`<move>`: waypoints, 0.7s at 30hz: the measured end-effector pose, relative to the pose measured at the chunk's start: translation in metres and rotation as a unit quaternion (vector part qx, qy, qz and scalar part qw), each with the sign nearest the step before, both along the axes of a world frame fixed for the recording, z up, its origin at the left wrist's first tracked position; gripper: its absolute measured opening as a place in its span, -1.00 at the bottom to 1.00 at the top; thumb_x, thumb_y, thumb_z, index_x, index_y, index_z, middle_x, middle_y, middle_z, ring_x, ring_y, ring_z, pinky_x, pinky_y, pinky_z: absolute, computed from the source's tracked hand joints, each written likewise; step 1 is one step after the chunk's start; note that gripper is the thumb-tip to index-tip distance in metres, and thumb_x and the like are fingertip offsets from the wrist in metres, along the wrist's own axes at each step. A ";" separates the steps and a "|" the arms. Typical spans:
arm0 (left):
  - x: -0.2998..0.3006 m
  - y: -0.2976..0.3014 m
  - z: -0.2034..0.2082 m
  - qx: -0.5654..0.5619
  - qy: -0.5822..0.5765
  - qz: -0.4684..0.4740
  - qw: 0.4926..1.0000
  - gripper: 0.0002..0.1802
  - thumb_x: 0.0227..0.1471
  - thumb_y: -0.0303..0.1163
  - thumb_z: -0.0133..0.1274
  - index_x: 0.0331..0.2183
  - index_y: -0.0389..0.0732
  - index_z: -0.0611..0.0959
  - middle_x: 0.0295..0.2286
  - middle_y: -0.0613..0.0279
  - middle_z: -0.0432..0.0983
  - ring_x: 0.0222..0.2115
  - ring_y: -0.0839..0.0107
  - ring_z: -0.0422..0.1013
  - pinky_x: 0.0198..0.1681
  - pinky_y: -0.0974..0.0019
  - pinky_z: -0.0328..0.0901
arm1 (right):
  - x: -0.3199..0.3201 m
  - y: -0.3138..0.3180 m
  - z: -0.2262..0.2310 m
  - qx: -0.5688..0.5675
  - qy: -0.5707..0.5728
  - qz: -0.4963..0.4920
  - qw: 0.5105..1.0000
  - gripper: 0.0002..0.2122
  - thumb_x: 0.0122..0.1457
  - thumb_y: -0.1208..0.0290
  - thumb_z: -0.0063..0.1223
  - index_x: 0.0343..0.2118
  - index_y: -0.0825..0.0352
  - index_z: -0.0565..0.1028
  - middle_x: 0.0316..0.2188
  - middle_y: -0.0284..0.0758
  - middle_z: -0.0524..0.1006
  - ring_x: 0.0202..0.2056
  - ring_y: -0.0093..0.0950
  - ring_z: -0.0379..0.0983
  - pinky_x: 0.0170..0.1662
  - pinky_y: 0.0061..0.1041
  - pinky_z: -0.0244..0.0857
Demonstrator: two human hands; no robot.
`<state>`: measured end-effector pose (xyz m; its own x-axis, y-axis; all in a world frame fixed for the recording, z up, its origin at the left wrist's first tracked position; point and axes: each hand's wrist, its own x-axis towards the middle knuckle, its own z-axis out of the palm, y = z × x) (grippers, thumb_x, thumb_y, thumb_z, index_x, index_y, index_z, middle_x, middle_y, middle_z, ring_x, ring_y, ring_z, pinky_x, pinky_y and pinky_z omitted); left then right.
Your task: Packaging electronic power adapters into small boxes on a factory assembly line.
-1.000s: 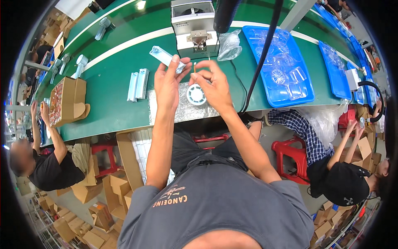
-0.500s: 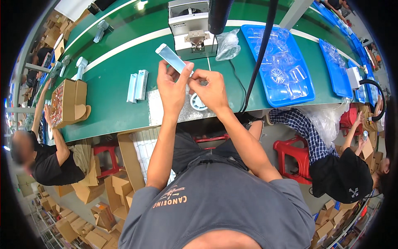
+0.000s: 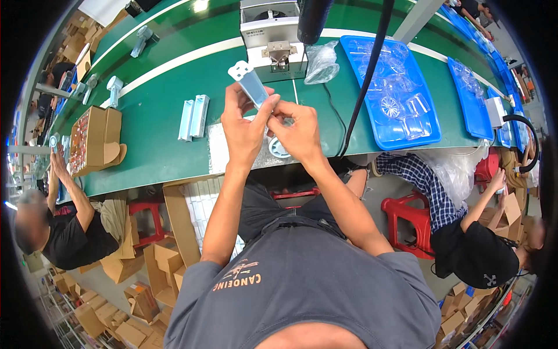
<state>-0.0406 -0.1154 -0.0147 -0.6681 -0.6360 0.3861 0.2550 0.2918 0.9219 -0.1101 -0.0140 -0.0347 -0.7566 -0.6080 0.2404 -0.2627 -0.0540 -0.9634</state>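
Note:
A long, pale-blue plastic casing (image 3: 253, 88) with a white lobed end is held tilted above the table's front edge. My left hand (image 3: 242, 134) is closed round it, thumb along its near end. At that same end, the fingers of my right hand (image 3: 300, 131) are pinched together; whether something small sits between them is hidden. Below my hands lies a pale round part with openings (image 3: 279, 148), on a silvery sheet (image 3: 218, 154). Two similar pale-blue casings, a left one (image 3: 186, 121) and a right one (image 3: 199, 116), lie side by side to the left.
A metal-fronted machine (image 3: 272, 38) stands just beyond my hands, beside a clear plastic bag (image 3: 321, 63). Blue trays (image 3: 381, 135) hold clear plastic parts on the right. A black cable (image 3: 366, 87) hangs nearby. An open carton (image 3: 103, 136) stands left; co-workers sit on both sides.
The casing has been turned in my left hand, so its white lobed end now shows instead of its open hollow side. My right hand stays at its near end.

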 end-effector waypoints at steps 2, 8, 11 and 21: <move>-0.005 0.005 0.002 -0.019 -0.023 0.023 0.999 -0.54 0.07 -0.53 0.28 -0.03 -0.32 0.45 -0.26 0.15 0.62 -0.21 0.44 0.53 -0.08 0.33 0.41 | -0.001 0.001 -0.001 -0.036 0.022 -0.048 0.998 -0.95 0.00 0.54 0.16 -0.49 0.38 0.60 -0.60 -0.22 0.60 -0.49 -0.34 0.58 -0.38 -0.39 0.41; 0.013 -0.009 -0.019 -0.126 -0.016 0.029 0.992 -0.49 0.10 -0.54 0.24 0.06 -0.32 0.44 -0.16 0.13 0.61 -0.16 0.42 0.49 -0.01 0.32 0.35 | 0.009 -0.012 -0.023 -0.171 0.197 -0.117 0.958 -0.95 -0.07 0.59 0.16 -0.50 0.37 0.52 -0.54 -0.19 0.46 -0.37 -0.14 0.46 -0.22 -0.25 0.37; 0.020 0.001 -0.024 -0.114 -0.013 0.017 0.993 -0.48 0.10 -0.57 0.23 0.07 -0.31 0.43 -0.14 0.13 0.59 -0.15 0.42 0.47 -0.01 0.33 0.34 | 0.022 0.001 -0.026 -0.144 0.174 -0.115 0.967 -0.93 -0.07 0.61 0.19 -0.49 0.39 0.51 -0.45 -0.19 0.47 -0.29 -0.17 0.47 -0.12 -0.23 0.37; 0.025 0.031 -0.030 -0.159 -0.089 -0.037 0.983 -0.37 -0.04 -0.52 0.34 0.08 -0.25 0.48 -0.20 0.02 0.64 -0.14 0.24 0.59 -0.07 0.25 0.42 | -0.004 0.075 0.026 -0.006 0.111 -0.017 0.994 -0.54 -0.03 0.54 0.25 0.01 0.40 0.48 -0.10 -0.19 0.46 -0.06 -0.35 0.44 -0.02 -0.42 0.39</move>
